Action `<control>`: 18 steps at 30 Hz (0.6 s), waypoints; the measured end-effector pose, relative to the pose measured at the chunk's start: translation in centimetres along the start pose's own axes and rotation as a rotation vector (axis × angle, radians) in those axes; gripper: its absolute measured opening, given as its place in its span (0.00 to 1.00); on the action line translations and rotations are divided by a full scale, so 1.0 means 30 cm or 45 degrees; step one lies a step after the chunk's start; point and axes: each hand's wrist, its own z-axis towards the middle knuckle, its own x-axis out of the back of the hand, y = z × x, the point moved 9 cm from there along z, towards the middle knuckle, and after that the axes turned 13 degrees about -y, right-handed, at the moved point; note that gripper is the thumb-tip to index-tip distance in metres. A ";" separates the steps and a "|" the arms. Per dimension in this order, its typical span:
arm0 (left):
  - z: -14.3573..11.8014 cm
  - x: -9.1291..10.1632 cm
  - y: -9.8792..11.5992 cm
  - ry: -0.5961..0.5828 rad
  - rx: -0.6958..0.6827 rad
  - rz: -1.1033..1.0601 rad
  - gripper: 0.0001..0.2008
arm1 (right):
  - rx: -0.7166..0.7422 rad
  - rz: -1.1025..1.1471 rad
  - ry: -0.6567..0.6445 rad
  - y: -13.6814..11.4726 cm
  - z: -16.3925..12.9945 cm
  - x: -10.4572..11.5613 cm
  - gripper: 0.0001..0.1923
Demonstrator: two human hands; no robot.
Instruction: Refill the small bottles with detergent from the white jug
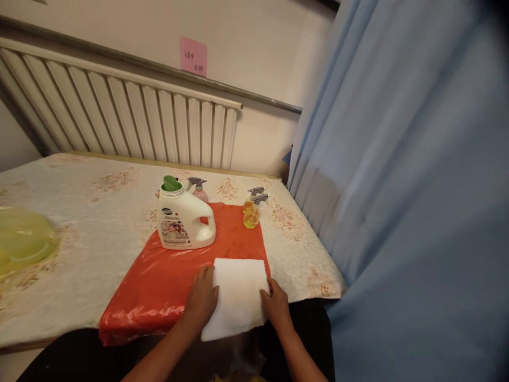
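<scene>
A white folded cloth (238,297) is held flat between my two hands, over the front edge of a red plastic sheet (155,284). My left hand (202,298) grips its left side, thumb on top. At the right side, my right hand (276,303) pinches the cloth between thumb and fingers. Beyond it on the red sheet stands a white detergent jug (186,220) with a green spout insert and no cap over it. To the right is a spray bottle (251,215) with yellow liquid, and another similar one is partly hidden behind it.
A pink spray bottle (201,194) stands behind the jug. On the left, a translucent yellow basin (27,239) rests on the flowered tablecloth (107,183). A blue curtain (397,159) hangs close along the right side. A white radiator (131,106) lines the back wall.
</scene>
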 end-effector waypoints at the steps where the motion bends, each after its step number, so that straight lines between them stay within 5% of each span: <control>1: -0.011 -0.013 0.011 0.015 -0.014 0.039 0.25 | 0.000 -0.013 0.006 0.001 0.002 -0.001 0.22; 9: -0.077 -0.193 0.127 0.034 -0.464 0.560 0.35 | 0.029 -0.068 0.060 0.001 -0.008 -0.002 0.24; 13: -0.079 -0.232 0.111 -0.021 -0.489 0.674 0.42 | 0.284 -0.270 0.339 -0.063 -0.060 0.026 0.26; 18: -0.080 -0.227 0.115 -0.064 -0.450 0.677 0.45 | 0.643 -0.440 0.280 -0.166 -0.077 -0.083 0.21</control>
